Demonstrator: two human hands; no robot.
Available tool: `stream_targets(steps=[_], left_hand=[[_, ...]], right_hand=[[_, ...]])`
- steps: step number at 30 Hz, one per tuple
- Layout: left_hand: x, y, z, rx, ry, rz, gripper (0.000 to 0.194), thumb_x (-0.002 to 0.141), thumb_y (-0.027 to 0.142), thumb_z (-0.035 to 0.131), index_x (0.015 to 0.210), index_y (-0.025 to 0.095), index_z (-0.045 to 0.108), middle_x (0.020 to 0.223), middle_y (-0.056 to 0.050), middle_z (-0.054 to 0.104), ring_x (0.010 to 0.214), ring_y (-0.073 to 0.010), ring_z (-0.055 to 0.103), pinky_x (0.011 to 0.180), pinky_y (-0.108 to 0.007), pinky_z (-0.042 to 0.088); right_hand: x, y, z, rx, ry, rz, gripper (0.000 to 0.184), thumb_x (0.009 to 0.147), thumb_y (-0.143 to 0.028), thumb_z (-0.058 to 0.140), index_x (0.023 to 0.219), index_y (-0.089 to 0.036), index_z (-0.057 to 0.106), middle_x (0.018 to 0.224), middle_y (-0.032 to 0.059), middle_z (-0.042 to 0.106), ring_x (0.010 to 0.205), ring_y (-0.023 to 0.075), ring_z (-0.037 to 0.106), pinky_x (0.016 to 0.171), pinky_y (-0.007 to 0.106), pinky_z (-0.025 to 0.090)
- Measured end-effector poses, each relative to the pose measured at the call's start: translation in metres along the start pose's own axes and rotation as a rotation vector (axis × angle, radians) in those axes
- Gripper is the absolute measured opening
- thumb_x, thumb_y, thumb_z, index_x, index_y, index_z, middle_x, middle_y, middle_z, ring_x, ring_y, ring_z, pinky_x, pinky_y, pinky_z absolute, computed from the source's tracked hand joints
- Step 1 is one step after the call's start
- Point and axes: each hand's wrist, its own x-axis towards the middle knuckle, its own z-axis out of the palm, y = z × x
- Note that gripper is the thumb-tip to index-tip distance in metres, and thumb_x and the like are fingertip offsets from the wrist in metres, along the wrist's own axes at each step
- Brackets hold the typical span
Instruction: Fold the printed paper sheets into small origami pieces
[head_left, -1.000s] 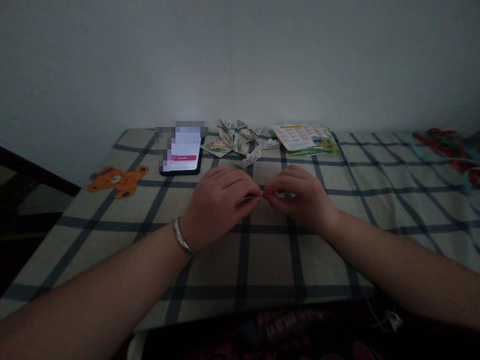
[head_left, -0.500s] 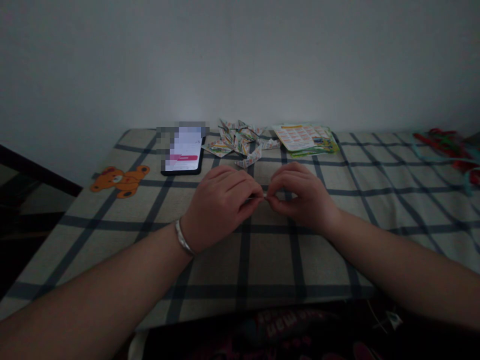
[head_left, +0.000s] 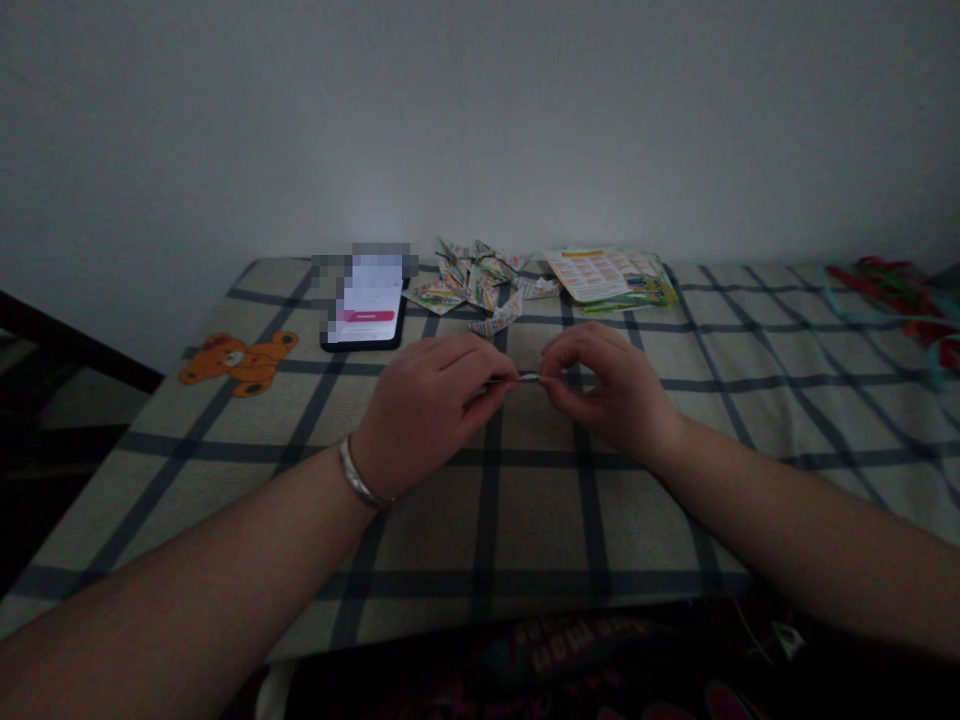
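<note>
Between my two hands a thin folded strip of paper (head_left: 529,377) is stretched, seen nearly edge-on, just above the tablecloth. My left hand (head_left: 442,410), with a silver bangle (head_left: 354,472) at the wrist, pinches its left end between thumb and fingers. The thumb and forefinger of my right hand (head_left: 607,385) grip the other end, the fingers curled. Most of the paper is hidden inside the fingers. Just beyond the hands lie several folded printed paper pieces (head_left: 484,278) in a loose heap. To their right is a stack of printed sheets (head_left: 592,275).
A phone (head_left: 367,300) with its screen lit lies left of the folded pieces. An orange bear figure (head_left: 240,362) rests on the checked tablecloth (head_left: 420,560) at the left. Red and green material (head_left: 900,295) lies at the far right. A wall (head_left: 480,120) rises behind the table.
My hands have drawn slightly apart, the left one shifting left, so more of the paper strip shows between the fingertips. The things on the table have stayed put.
</note>
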Motion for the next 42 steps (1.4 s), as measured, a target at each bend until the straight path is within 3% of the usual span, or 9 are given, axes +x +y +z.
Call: stream_targets(steps=[4, 12, 20, 26, 35, 42], left_hand=[[0.001, -0.004, 0.001, -0.005, 0.013, -0.051, 0.008, 0.091, 0.021, 0.057, 0.093, 0.017, 0.063, 0.091, -0.003, 0.069, 0.084, -0.0160, 0.063, 0.076, -0.028, 0.046], [0.001, -0.005, 0.004, -0.135, 0.066, -0.175, 0.008, 0.089, 0.019, 0.058, 0.090, 0.017, 0.066, 0.088, -0.001, 0.069, 0.084, -0.0150, 0.063, 0.077, -0.027, 0.049], [0.003, -0.009, 0.013, -0.415, 0.055, -0.369, 0.012, 0.088, 0.023, 0.061, 0.094, 0.019, 0.070, 0.089, -0.001, 0.074, 0.079, -0.0149, 0.068, 0.072, -0.026, 0.055], [0.000, -0.010, 0.021, -0.582, 0.097, -0.375, 0.011, 0.090, 0.023, 0.059, 0.099, 0.018, 0.055, 0.085, -0.001, 0.071, 0.074, -0.0128, 0.070, 0.064, -0.023, 0.057], [0.000, -0.008, 0.020, -0.456, 0.117, -0.452, 0.009, 0.083, 0.022, 0.068, 0.090, 0.018, 0.064, 0.085, 0.000, 0.071, 0.071, -0.0121, 0.068, 0.060, -0.021, 0.055], [0.002, -0.003, 0.016, -0.328, 0.028, -0.420, 0.017, 0.086, 0.023, 0.064, 0.102, 0.020, 0.069, 0.094, -0.001, 0.075, 0.076, -0.0145, 0.071, 0.067, -0.025, 0.056]], right_hand=[[-0.003, 0.001, 0.001, 0.061, 0.036, 0.113, 0.005, 0.085, -0.021, 0.057, 0.083, -0.023, 0.054, 0.082, 0.0028, 0.063, 0.079, 0.0178, 0.060, 0.071, 0.034, 0.047], [-0.002, -0.003, 0.002, 0.312, 0.090, 0.193, 0.009, 0.084, -0.024, 0.062, 0.083, -0.024, 0.053, 0.082, -0.0002, 0.061, 0.077, 0.0141, 0.060, 0.069, 0.030, 0.051], [0.002, -0.001, 0.012, 0.480, 0.002, 0.324, 0.008, 0.080, -0.024, 0.065, 0.083, -0.022, 0.058, 0.080, -0.0003, 0.064, 0.075, 0.0130, 0.060, 0.064, 0.027, 0.050], [0.003, 0.005, 0.017, 0.670, -0.031, 0.459, 0.013, 0.077, -0.029, 0.068, 0.081, -0.022, 0.059, 0.079, -0.0004, 0.065, 0.071, 0.0127, 0.060, 0.061, 0.027, 0.049], [0.001, 0.009, 0.018, 0.627, -0.071, 0.451, 0.013, 0.078, -0.032, 0.068, 0.080, -0.021, 0.061, 0.077, 0.0002, 0.064, 0.068, 0.0129, 0.057, 0.065, 0.030, 0.047], [0.000, 0.006, 0.019, 0.626, -0.095, 0.444, 0.017, 0.079, -0.033, 0.069, 0.084, -0.021, 0.058, 0.077, -0.0008, 0.064, 0.068, 0.0120, 0.058, 0.064, 0.028, 0.048]])
